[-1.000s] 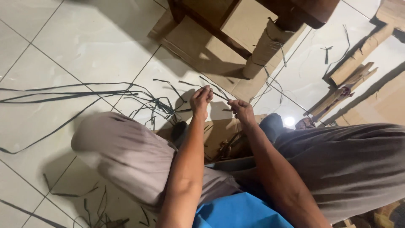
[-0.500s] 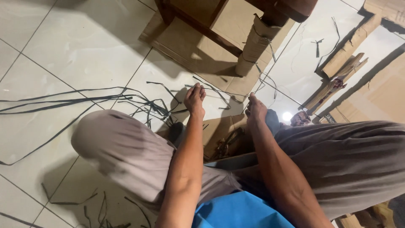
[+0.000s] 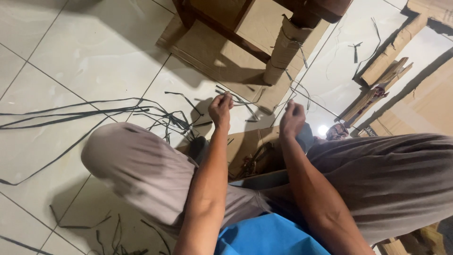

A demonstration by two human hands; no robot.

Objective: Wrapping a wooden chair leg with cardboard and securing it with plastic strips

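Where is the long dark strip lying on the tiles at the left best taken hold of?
Probably at its near end among the tangle, pinched across its thin flat width from above: the long dark strip lies flat on the tile floor, leaving only its top face open.

Bare tile (image 3: 94,56) lies open leftward; the cardboard-wrapped leg (image 3: 283,52) blocks ahead.

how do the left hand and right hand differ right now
The left hand pinches thin dark strips at its fingertips; the right hand is curled into a loose fist, and what it grips cannot be told. The left hand reaches further out over the tiled floor, while the right hand sits closer in, by the cardboard-wrapped furniture leg. Both are bare and raised between the knees.
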